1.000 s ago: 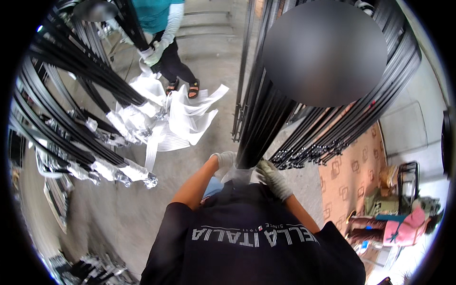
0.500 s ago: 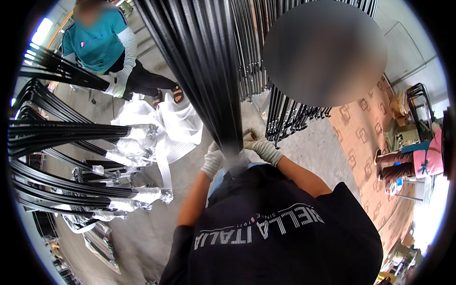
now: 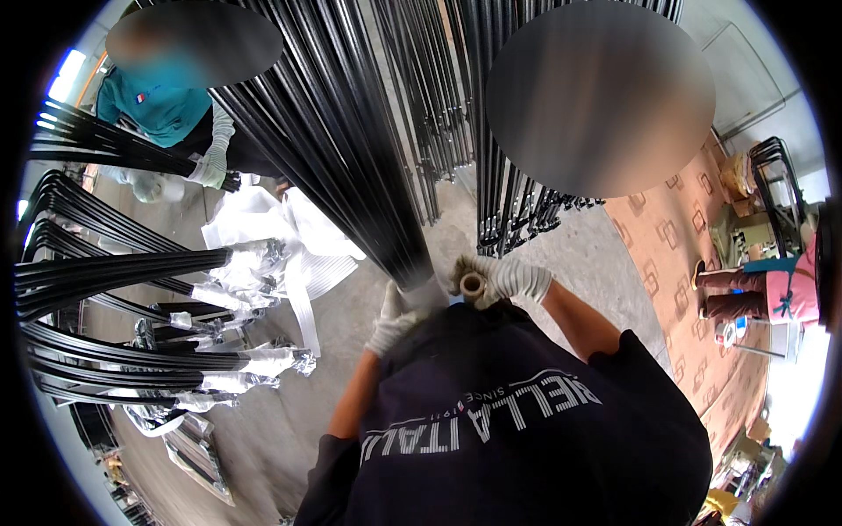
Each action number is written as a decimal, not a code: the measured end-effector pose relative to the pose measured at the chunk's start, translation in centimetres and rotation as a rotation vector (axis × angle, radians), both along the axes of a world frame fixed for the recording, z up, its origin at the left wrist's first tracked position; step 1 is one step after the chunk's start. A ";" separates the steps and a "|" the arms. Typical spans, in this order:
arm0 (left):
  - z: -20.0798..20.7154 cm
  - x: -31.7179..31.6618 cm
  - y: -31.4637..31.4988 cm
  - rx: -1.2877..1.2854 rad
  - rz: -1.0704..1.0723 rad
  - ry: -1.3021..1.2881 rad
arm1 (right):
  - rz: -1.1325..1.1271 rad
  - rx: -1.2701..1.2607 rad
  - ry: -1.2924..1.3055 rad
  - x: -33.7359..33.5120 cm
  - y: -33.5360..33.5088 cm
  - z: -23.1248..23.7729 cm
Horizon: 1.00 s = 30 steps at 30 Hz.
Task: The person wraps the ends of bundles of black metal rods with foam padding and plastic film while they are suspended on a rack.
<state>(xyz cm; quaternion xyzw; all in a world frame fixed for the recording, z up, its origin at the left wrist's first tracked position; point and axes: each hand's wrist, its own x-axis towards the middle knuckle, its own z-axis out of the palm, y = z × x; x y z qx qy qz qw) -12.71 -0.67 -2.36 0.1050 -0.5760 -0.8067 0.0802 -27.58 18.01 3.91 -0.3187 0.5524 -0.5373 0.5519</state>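
Note:
A bundle of long black metal tubes [image 3: 351, 167] slants down toward my body, its lower end wrapped in whitish translucent film [image 3: 424, 294]. My left hand [image 3: 392, 323], in a white knit glove, is closed on that wrapped end, the fingertips partly hidden behind it. Just right of the bundle, my gloved right hand [image 3: 513, 280] grips a small film roll. Its brown cardboard core [image 3: 472, 283] faces up at me, while most of the roll is hidden by the hand and my dark shirt.
Wrapped bundles of bent black tubes [image 3: 132, 265] are racked at left, beside crumpled white sheeting [image 3: 307, 245]. A co-worker in teal [image 3: 167, 110] grasps tubes at upper left. More black tubes [image 3: 517, 206] stand ahead. A person in pink [image 3: 789, 294] is far right.
My right hand has swung out from the bundle to the right, bringing the roll's core into view. The bundle's upper part has shifted left. The co-worker at left leans in closer.

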 end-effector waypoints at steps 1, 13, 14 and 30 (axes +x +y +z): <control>0.0 0.9 0.4 -0.099 0.025 0.036 | -0.021 -0.005 -0.011 0.6 0.2 0.0; -3.1 4.5 2.7 0.044 0.059 -0.074 | -0.332 0.125 0.298 7.5 -0.4 0.5; -2.9 4.6 2.8 0.031 0.054 0.041 | -0.361 0.151 0.207 8.3 -0.9 1.8; -2.5 6.7 1.5 0.263 -0.076 -0.103 | -0.986 0.050 0.070 4.3 -5.8 -5.1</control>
